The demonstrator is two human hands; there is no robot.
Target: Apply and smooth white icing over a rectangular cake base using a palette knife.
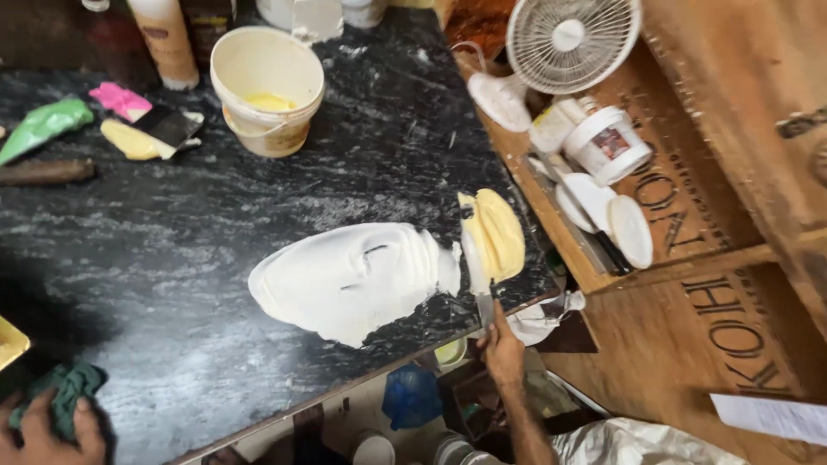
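The right hand (502, 349) is gripping a putty knife (484, 258), its yellow-smeared blade lying just beyond it, beside the white paste (345, 280) on the counter (172, 258). The left hand (43, 430) is seemingly clutching a green cloth (65, 387).

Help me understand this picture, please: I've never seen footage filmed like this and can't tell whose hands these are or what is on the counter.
This is one view from a camera worn on a person's head, looking down at their own bare hands; there is no machine. The right hand grips the handle of a putty knife whose blade is loaded with pale yellow paste, held at the edge of a spread patch of white paste. The left hand rests on a crumpled green cloth at the lower left. All this is on a black marble counter. Farther back stand a cream bucket with yellow paste inside, and smaller blobs of pink, yellow and green paste. To the right, on wooden boards, are a small white fan and a white tub with loose lids.
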